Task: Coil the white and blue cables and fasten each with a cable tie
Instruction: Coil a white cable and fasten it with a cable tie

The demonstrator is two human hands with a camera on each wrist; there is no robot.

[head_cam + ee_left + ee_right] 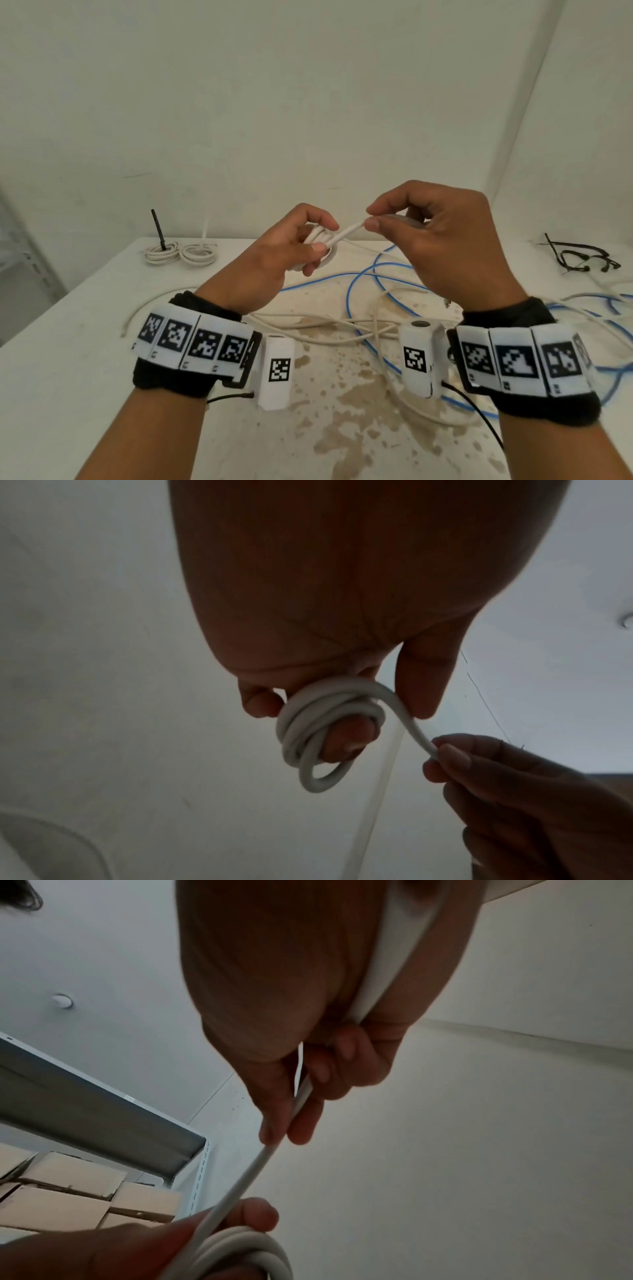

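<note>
My left hand holds a small coil of white cable wound round its fingers, raised above the table. From the coil a straight run of white cable leads right to my right hand, which pinches it between thumb and forefinger. In the right wrist view the cable passes through that pinch and on along the palm. Loose blue cable and more white cable lie tangled on the table below both hands. Black cable ties lie at the far right.
Two finished white coils sit at the back left of the white table, one with a black tie sticking up. Brown stains mark the table's middle. A metal shelf with cardboard boxes stands to the left.
</note>
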